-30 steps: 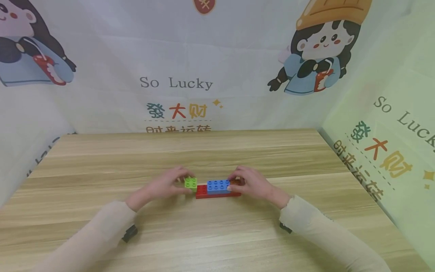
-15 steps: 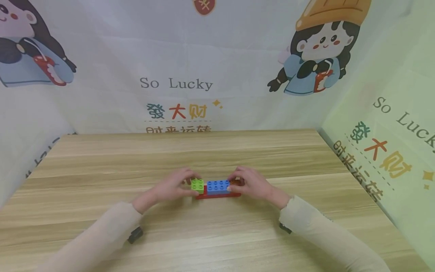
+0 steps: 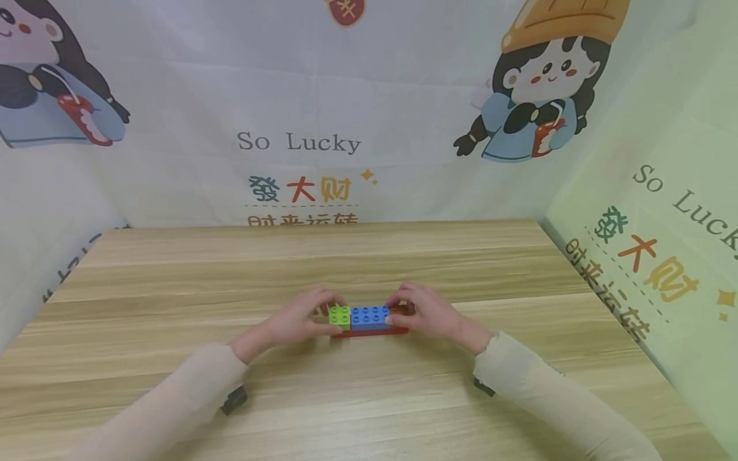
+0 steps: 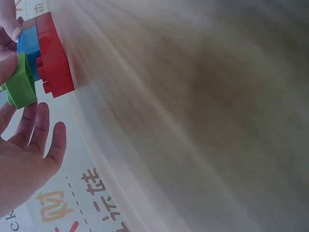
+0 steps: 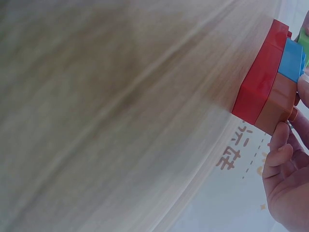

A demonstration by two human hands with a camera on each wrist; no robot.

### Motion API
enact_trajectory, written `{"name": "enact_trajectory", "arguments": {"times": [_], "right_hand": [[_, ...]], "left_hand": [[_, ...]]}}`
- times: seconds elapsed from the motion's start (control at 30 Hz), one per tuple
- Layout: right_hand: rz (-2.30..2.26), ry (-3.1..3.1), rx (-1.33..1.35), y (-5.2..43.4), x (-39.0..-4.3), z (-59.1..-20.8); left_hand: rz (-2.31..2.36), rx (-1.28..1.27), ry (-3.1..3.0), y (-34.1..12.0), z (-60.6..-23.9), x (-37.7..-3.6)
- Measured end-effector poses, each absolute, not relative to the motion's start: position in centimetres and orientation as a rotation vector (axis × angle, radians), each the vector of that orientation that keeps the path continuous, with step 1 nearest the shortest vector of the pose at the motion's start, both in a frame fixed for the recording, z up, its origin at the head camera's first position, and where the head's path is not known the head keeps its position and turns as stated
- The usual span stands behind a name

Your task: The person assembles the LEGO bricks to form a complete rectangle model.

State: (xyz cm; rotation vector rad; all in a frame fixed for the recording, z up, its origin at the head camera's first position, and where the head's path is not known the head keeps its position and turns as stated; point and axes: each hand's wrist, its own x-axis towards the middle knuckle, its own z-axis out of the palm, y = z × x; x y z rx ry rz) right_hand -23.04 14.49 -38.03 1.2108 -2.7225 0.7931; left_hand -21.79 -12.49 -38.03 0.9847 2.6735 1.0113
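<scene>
My left hand (image 3: 302,314) pinches a small green toy building brick (image 3: 339,315) between thumb and fingers. In the left wrist view the green brick is tilted above the studded end of a long red base (image 4: 55,63), with a gap beneath it. A blue brick (image 3: 370,315) sits on the red base, just right of the green one. At the base's right end sits a brown brick (image 5: 279,104), partly hidden from the head camera. My right hand (image 3: 426,310) grips the brown brick, its thumb near the join with the blue brick.
The bricks rest on a wood-grain table (image 3: 369,397). Printed cloth (image 3: 403,128) hangs behind the table and along its sides. Dark wrist devices show beneath the left sleeve (image 3: 173,390) and the right sleeve (image 3: 542,384).
My left hand has carried the green brick rightward, from left of the red base to over its left end, close against the blue brick. The right hand has kept its place.
</scene>
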Motion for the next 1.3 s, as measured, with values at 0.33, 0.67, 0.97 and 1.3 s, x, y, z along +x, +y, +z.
{"name": "enact_trajectory", "arguments": {"times": [0.33, 0.67, 0.97, 1.3], "right_hand": [[0.806, -2.716, 1.218, 14.57, -23.11, -38.08], [0.810, -2.702, 1.213, 14.68, -23.18, -38.27], [0.826, -2.702, 1.213, 14.65, -23.15, -38.25], [0.795, -2.712, 1.211, 14.56, -23.12, -38.13]], "left_hand": [[0.995, 0.962, 2.684, -12.28, -38.28, -22.01], [0.973, 0.990, 2.671, -12.11, -38.63, -22.31], [0.979, 0.974, 2.669, -12.06, -38.63, -22.35], [1.005, 0.937, 2.658, -12.31, -38.40, -21.91]]}}
